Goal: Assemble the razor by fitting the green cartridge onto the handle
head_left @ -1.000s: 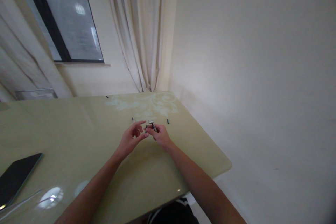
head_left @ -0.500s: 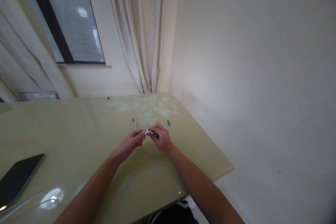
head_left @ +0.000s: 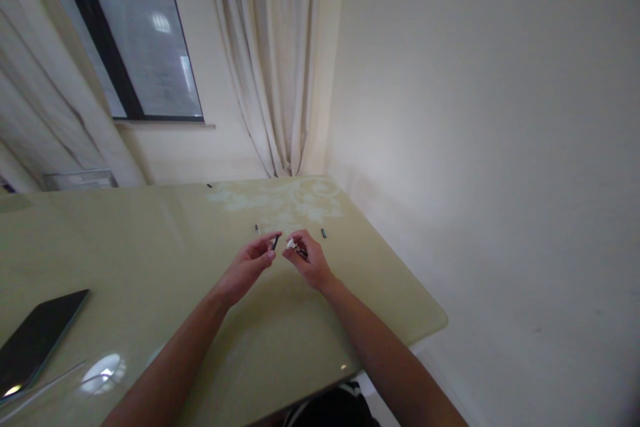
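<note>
Over the middle of the table, my left hand pinches a small dark piece between thumb and fingertips. Close by on the right, my right hand is closed on a small white and black object, partly covered by the fingers. A narrow gap separates the two held items. Beyond my left hand lies a thin white item with a dark tip, its near part hidden by the hand. A small dark piece rests on the table just beyond my right hand.
The glossy table ends at a wall on the right. A dark flat tablet-like device lies at the left, with a thin pale cable near it. Another small dark piece sits at the far edge. Curtains hang behind.
My hands have moved slightly apart. The dark piece now shows in my left fingertips, while the white and black object stays in my right hand. The view has shifted slightly.
</note>
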`<action>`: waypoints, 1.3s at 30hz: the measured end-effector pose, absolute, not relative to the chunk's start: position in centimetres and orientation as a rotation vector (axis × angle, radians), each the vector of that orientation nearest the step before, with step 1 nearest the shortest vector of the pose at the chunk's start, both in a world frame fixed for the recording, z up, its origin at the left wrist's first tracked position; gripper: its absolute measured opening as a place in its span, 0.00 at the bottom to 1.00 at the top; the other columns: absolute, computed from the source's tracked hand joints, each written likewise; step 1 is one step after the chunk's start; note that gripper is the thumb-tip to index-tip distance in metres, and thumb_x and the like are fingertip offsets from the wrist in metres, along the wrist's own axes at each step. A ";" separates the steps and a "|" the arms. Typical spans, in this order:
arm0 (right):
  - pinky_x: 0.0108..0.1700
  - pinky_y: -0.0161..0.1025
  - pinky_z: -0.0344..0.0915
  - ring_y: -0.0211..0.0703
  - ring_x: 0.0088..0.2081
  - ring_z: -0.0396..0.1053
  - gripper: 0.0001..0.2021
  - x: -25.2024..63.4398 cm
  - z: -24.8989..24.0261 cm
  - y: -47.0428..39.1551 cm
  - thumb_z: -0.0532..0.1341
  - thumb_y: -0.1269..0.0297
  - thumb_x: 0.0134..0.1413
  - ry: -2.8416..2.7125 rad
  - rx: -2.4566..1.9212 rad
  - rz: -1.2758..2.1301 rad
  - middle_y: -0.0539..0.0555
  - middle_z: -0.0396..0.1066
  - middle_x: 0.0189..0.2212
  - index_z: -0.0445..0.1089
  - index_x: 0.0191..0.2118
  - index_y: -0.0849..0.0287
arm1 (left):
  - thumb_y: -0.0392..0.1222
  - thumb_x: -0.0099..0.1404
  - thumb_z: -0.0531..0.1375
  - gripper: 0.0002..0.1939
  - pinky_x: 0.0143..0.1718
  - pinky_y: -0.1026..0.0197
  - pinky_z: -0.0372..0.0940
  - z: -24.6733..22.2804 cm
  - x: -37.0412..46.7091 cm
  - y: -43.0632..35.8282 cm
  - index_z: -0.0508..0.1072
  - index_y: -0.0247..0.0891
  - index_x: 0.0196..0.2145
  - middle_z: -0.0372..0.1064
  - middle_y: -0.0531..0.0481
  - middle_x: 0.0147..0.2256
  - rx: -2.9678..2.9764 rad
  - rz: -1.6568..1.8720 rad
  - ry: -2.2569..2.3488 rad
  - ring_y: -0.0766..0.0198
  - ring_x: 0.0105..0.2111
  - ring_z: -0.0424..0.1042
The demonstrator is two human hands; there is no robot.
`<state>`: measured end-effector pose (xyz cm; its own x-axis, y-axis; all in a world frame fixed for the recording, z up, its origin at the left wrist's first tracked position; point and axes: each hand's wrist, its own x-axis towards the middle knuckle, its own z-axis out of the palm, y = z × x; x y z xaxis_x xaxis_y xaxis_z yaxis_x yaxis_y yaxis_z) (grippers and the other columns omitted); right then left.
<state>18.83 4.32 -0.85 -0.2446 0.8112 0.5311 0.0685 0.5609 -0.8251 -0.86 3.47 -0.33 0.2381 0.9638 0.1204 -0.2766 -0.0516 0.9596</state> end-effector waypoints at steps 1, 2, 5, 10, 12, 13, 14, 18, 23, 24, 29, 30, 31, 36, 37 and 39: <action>0.33 0.34 0.57 0.37 0.29 0.60 0.15 18.8 -0.8 4.3 0.66 0.52 0.61 -1.687 -0.741 0.865 0.46 0.63 0.30 0.65 0.44 0.55 | 0.49 0.54 0.76 0.30 0.39 0.62 0.60 -0.3 -0.8 3.4 0.80 0.46 0.54 0.73 0.50 0.37 1.190 1.194 0.765 0.65 0.34 0.65; 0.32 0.34 0.56 0.37 0.29 0.59 0.16 18.8 -0.7 4.2 0.66 0.51 0.61 -1.687 -0.743 0.888 0.45 0.62 0.29 0.63 0.44 0.55 | 0.49 0.54 0.76 0.29 0.40 0.61 0.60 -0.2 -0.8 3.4 0.80 0.46 0.54 0.73 0.51 0.37 1.201 1.191 0.757 0.64 0.35 0.65; 0.31 0.35 0.53 0.37 0.27 0.56 0.15 18.8 -0.7 4.2 0.61 0.49 0.65 -1.706 -0.770 0.892 0.44 0.58 0.27 0.62 0.41 0.55 | 0.49 0.55 0.76 0.29 0.40 0.61 0.61 -0.1 -0.7 3.3 0.80 0.46 0.54 0.72 0.50 0.36 1.225 1.189 0.771 0.63 0.36 0.67; 0.30 0.36 0.52 0.38 0.27 0.55 0.15 18.9 -0.8 4.4 0.60 0.49 0.67 -1.718 -0.780 0.849 0.45 0.56 0.25 0.64 0.38 0.55 | 0.49 0.54 0.76 0.32 0.39 0.62 0.61 -0.2 -0.8 3.3 0.79 0.45 0.56 0.73 0.50 0.37 1.204 1.206 0.768 0.65 0.34 0.66; 0.30 0.36 0.52 0.37 0.26 0.55 0.15 18.9 -0.8 4.4 0.61 0.49 0.66 -1.711 -0.774 0.854 0.44 0.56 0.24 0.64 0.37 0.55 | 0.49 0.54 0.76 0.32 0.39 0.62 0.61 -0.3 -0.8 3.4 0.79 0.45 0.56 0.72 0.50 0.37 1.205 1.212 0.761 0.66 0.34 0.65; 0.30 0.36 0.52 0.37 0.26 0.55 0.15 18.8 -0.8 4.3 0.61 0.49 0.66 -1.709 -0.773 0.858 0.44 0.56 0.24 0.65 0.37 0.55 | 0.48 0.54 0.76 0.32 0.39 0.62 0.61 -0.3 -0.8 3.4 0.79 0.45 0.56 0.72 0.50 0.36 1.207 1.218 0.760 0.66 0.33 0.65; 0.30 0.36 0.52 0.37 0.26 0.55 0.15 18.8 -0.8 4.3 0.61 0.49 0.66 -1.708 -0.775 0.859 0.44 0.57 0.23 0.65 0.37 0.56 | 0.48 0.53 0.77 0.32 0.38 0.62 0.61 -0.3 -0.8 3.4 0.79 0.45 0.55 0.72 0.51 0.36 1.208 1.225 0.761 0.66 0.33 0.65; 0.30 0.36 0.53 0.37 0.26 0.56 0.16 18.8 -0.8 4.2 0.62 0.48 0.66 -1.689 -0.787 0.836 0.44 0.58 0.24 0.65 0.37 0.56 | 0.47 0.53 0.77 0.29 0.39 0.62 0.61 -0.1 -0.6 3.4 0.81 0.45 0.53 0.70 0.53 0.34 1.202 1.247 0.764 0.66 0.33 0.64; 0.30 0.36 0.54 0.37 0.26 0.57 0.17 18.7 -0.8 4.1 0.62 0.47 0.65 -1.688 -0.807 0.830 0.45 0.59 0.24 0.66 0.36 0.56 | 0.47 0.52 0.77 0.28 0.42 0.61 0.62 0.2 -0.5 3.3 0.82 0.46 0.51 0.72 0.52 0.34 1.214 1.244 0.777 0.65 0.35 0.67; 0.30 0.36 0.54 0.37 0.26 0.57 0.16 18.7 -0.8 4.1 0.62 0.47 0.65 -1.694 -0.806 0.825 0.45 0.59 0.24 0.66 0.36 0.56 | 0.47 0.52 0.77 0.27 0.43 0.60 0.62 0.2 -0.4 3.2 0.82 0.46 0.51 0.72 0.52 0.35 1.220 1.246 0.781 0.64 0.36 0.67; 0.31 0.36 0.54 0.38 0.27 0.58 0.15 18.9 -0.7 4.1 0.62 0.49 0.66 -1.720 -0.801 0.779 0.46 0.60 0.25 0.66 0.36 0.56 | 0.47 0.52 0.77 0.27 0.42 0.61 0.61 0.2 -0.4 3.2 0.83 0.46 0.50 0.72 0.52 0.34 1.227 1.264 0.793 0.65 0.35 0.66; 0.31 0.37 0.55 0.38 0.27 0.58 0.15 18.9 -0.7 4.1 0.62 0.49 0.66 -1.725 -0.807 0.771 0.46 0.61 0.25 0.66 0.36 0.56 | 0.47 0.52 0.77 0.27 0.42 0.61 0.62 0.2 -0.4 3.1 0.83 0.45 0.51 0.72 0.52 0.34 1.230 1.264 0.794 0.65 0.35 0.66; 0.31 0.37 0.55 0.38 0.27 0.59 0.15 19.0 -0.6 4.1 0.62 0.49 0.66 -1.728 -0.813 0.765 0.46 0.61 0.25 0.66 0.36 0.56 | 0.47 0.52 0.77 0.27 0.42 0.61 0.62 0.2 -0.5 3.1 0.83 0.45 0.51 0.72 0.51 0.35 1.232 1.264 0.796 0.64 0.35 0.67; 0.31 0.36 0.54 0.38 0.26 0.58 0.15 19.0 -0.7 4.1 0.62 0.49 0.66 -1.722 -0.818 0.768 0.45 0.60 0.24 0.66 0.35 0.56 | 0.48 0.51 0.78 0.29 0.43 0.61 0.63 0.3 -0.5 3.1 0.83 0.45 0.51 0.73 0.51 0.35 1.234 1.269 0.826 0.64 0.36 0.67; 0.31 0.36 0.54 0.38 0.26 0.58 0.15 19.0 -0.7 4.1 0.62 0.50 0.65 -1.721 -0.815 0.768 0.45 0.60 0.25 0.66 0.35 0.56 | 0.49 0.51 0.78 0.29 0.43 0.61 0.63 0.3 -0.5 3.1 0.83 0.45 0.51 0.73 0.51 0.35 1.234 1.266 0.834 0.64 0.35 0.67; 0.30 0.36 0.54 0.38 0.26 0.58 0.15 19.0 -0.7 4.1 0.63 0.50 0.65 -1.725 -0.813 0.767 0.46 0.61 0.25 0.66 0.35 0.56 | 0.49 0.51 0.77 0.28 0.43 0.60 0.63 0.2 -0.5 3.1 0.83 0.45 0.50 0.73 0.50 0.35 1.236 1.259 0.848 0.64 0.36 0.67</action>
